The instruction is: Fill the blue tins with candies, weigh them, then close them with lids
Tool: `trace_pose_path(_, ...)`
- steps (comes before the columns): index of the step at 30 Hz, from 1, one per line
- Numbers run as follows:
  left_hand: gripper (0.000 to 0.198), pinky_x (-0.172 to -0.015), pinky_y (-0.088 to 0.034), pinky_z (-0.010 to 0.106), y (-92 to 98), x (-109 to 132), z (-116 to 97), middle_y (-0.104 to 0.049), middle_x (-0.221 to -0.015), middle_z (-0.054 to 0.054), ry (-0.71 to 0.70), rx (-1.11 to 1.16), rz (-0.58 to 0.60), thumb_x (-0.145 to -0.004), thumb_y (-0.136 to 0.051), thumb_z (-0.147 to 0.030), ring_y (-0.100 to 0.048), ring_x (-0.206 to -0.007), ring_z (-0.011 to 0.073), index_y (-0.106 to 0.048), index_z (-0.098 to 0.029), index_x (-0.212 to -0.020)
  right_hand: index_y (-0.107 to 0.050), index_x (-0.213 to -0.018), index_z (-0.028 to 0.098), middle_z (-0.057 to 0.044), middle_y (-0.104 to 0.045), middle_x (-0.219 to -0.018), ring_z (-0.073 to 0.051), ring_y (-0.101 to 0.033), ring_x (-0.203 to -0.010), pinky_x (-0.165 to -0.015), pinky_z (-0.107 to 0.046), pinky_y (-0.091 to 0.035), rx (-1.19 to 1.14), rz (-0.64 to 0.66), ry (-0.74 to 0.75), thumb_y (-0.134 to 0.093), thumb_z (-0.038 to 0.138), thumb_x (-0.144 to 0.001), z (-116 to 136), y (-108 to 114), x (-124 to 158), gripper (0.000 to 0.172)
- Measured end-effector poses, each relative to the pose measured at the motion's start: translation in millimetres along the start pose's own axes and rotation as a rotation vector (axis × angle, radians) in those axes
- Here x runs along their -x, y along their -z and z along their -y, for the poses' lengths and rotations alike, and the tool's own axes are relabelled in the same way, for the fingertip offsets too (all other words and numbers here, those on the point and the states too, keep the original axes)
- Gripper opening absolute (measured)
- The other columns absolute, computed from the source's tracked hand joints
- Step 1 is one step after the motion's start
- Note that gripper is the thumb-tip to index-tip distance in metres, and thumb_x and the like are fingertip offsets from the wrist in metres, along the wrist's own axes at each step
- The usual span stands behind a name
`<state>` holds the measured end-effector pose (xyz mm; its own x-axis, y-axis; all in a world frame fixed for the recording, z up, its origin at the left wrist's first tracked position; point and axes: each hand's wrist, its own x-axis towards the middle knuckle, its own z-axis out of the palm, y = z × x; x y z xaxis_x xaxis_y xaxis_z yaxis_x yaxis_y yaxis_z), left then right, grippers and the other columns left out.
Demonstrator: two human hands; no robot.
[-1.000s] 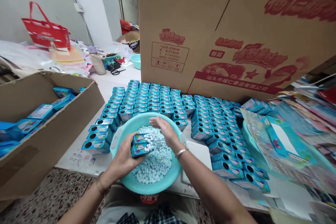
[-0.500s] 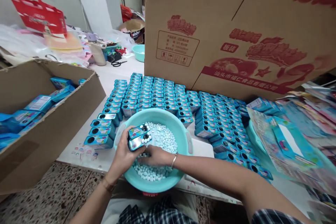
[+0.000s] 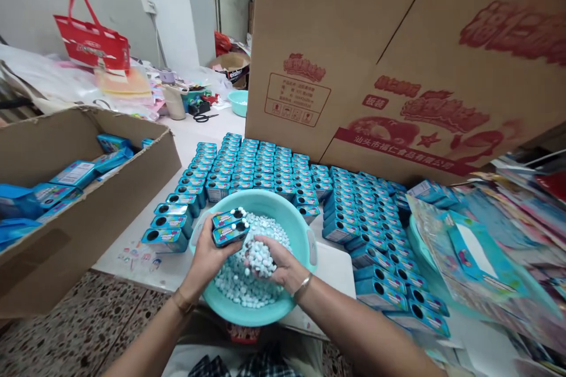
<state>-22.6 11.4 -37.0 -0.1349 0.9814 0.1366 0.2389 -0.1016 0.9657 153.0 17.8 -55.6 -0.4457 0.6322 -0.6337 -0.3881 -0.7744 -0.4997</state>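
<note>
left hand (image 3: 207, 258) clamped on two blue oblong card boxes (image 3: 226, 238); right hand (image 3: 283, 264) cups round white pellets (image 3: 260, 257). step judged: filling; next needs careful pouring.

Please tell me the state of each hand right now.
Left hand: closed around two small blue boxes, held over the basin.
Right hand: cupped, holding a heap of pale pellets.

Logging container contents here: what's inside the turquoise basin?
The turquoise basin holds pale-blue pellets; the right hand holds a handful above them. The bottom beneath the pellets, and whatever that hand covers, can't be seen.
</note>
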Motion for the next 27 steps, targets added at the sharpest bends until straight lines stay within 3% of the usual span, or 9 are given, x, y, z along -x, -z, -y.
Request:
trace_pose_path(2, 0.068, -0.091, -0.050, 0.040, -2.6, 3, 0, -0.062, -0.110, 0.004, -0.021, -0.051, 0.022, -0.062, -0.079, -0.024, -0.063, -0.100, 0.0240, -0.046, -0.021, -0.121, -0.059, -0.084, 0.015, -0.003, -0.064, -0.061, -0.016, -0.062, -0.050, -0.042, -0.023, -0.046, -0.239, -0.029, 0.023, -0.049, 0.034, -0.090, 8, -5, 12, 0.022)
trace_pose_path(5, 0.069, -0.092, -0.049, 0.043, -6.8, 6, -1, -0.061, -0.111, 0.006, -0.031, -0.185, 0.070, -0.063, -0.076, -0.024, -0.062, -0.102, 0.0255, -0.042, -0.020, -0.123, -0.057, -0.081, 0.018, 0.000, -0.064, -0.061, -0.016, -0.064, -0.054, -0.047, -0.024, -0.049, -0.484, -0.109, 0.272, -0.050, 0.030, -0.090, 15, -19, 23, 0.017)
trace_pose_path(8, 0.068, -0.094, -0.047, 0.046, -9.1, 4, -3, -0.058, -0.114, 0.009, -0.096, -0.334, 0.103, -0.065, -0.073, -0.024, -0.059, -0.109, 0.0277, -0.040, -0.019, -0.124, -0.060, -0.082, 0.018, 0.001, -0.067, -0.065, -0.015, -0.065, -0.058, -0.057, -0.027, -0.054, -0.594, -0.199, 0.451, -0.057, 0.027, -0.086, 16, -31, 26, 0.010)
trace_pose_path(11, 0.064, -0.096, -0.045, 0.047, -8.6, 0, -6, -0.054, -0.118, 0.012, -0.201, -0.497, 0.092, -0.069, -0.069, -0.026, -0.054, -0.114, 0.0303, -0.040, -0.018, -0.125, -0.062, -0.085, 0.019, 0.000, -0.070, -0.070, -0.015, -0.066, -0.063, -0.063, -0.027, -0.055, -0.641, -0.231, 0.481, -0.058, 0.027, -0.084, 15, -36, 23, 0.009)
trace_pose_path(16, 0.058, -0.093, -0.044, 0.049, -8.6, 1, -6, -0.056, -0.113, 0.012, -0.310, -0.702, 0.137, -0.069, -0.064, -0.020, -0.053, -0.110, 0.0326, -0.044, -0.016, -0.123, -0.061, -0.082, 0.020, 0.001, -0.066, -0.064, -0.018, -0.064, -0.061, -0.063, -0.031, -0.053, -0.597, -0.266, 0.501, -0.058, 0.030, -0.081, 16, -37, 13, 0.010)
trace_pose_path(21, 0.059, -0.095, -0.043, 0.048, -15.8, 12, -2, -0.055, -0.118, 0.012, -0.387, -0.638, 0.227, -0.070, -0.061, -0.016, -0.052, -0.112, 0.0312, -0.043, -0.016, -0.127, -0.067, -0.088, 0.020, 0.000, -0.070, -0.086, -0.016, -0.064, -0.083, -0.082, -0.029, -0.050, -0.321, -0.357, 0.848, -0.067, 0.029, -0.075, 9, -46, 15, 0.016)
trace_pose_path(24, 0.063, -0.100, -0.041, 0.048, -19.1, 15, -3, -0.054, -0.123, 0.012, -0.326, -0.527, 0.220, -0.070, -0.064, -0.017, -0.050, -0.117, 0.0306, -0.042, -0.018, -0.128, -0.069, -0.087, 0.020, 0.000, -0.070, -0.089, -0.015, -0.062, -0.087, -0.087, -0.028, -0.046, -0.197, -0.287, 0.955, -0.068, 0.031, -0.077, 10, -48, 23, 0.016)
trace_pose_path(27, 0.070, -0.102, -0.041, 0.047, -22.1, 17, -6, -0.052, -0.128, 0.010, -0.177, -0.337, 0.237, -0.067, -0.069, -0.018, -0.051, -0.119, 0.0292, -0.039, -0.021, -0.130, -0.070, -0.086, 0.019, -0.002, -0.070, -0.089, -0.016, -0.062, -0.089, -0.090, -0.030, -0.045, -0.161, -0.268, 0.967, -0.068, 0.032, -0.078, 16, -44, 25, 0.016)
